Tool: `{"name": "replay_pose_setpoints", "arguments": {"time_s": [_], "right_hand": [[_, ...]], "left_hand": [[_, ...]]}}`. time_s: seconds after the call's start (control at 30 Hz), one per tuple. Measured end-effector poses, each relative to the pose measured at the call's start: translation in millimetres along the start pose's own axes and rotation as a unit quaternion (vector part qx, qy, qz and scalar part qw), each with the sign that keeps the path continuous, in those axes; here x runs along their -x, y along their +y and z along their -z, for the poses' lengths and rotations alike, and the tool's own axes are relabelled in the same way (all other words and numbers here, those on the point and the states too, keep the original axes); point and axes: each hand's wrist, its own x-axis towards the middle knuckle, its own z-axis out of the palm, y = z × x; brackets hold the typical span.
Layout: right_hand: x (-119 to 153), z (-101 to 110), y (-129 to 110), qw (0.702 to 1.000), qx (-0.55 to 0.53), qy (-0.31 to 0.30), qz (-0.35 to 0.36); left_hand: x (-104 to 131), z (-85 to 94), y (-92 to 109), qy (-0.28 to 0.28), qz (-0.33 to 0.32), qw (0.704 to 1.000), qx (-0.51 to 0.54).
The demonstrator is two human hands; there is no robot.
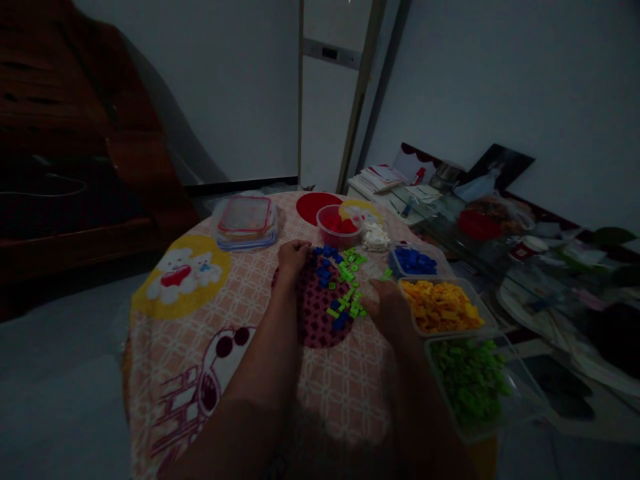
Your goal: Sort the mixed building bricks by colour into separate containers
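Small blue plastic building pieces (324, 273) and bright green ones (353, 270) lie loose in the middle of the table, partly over a dark red round print. At the left edge of the blue pieces is my left hand (294, 256), its fingers pinched together; whatever they hold is too dark and small to make out. My right hand (386, 308) is low over the cloth, just right of the green pieces, with thumb and forefinger apart. One green piece (388, 273) shows just beyond its knuckles.
Along the right stand tubs of blue pieces (414, 260), yellow pieces (440, 307) and green pieces (470, 380). Behind are a round tub of red pieces (337, 223), a white heap (375, 237) and lidded boxes (246, 223). A cluttered glass table (450, 233) adjoins at right.
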Motion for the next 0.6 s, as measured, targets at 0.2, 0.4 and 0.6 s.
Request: {"name": "replay_pose_setpoints", "arguments": {"time_s": [0.2,0.4,0.6], "right_hand": [[41.0,-7.1,-27.7,0.995,-0.019,-0.099,0.027],[22.0,-45.4,-36.2,0.996,-0.088,-0.023,-0.010],[-35.6,-50.7,-24.7,0.991,-0.127,-0.001,-0.051]], "left_hand": [[3.1,-1.1,1.2,0.002,0.008,1.000,-0.008],[1.4,-0.5,-2.0,-0.009,-0.002,1.000,-0.017],[-0.6,-0.5,-4.3,-0.010,-0.003,1.000,-0.023]]}}
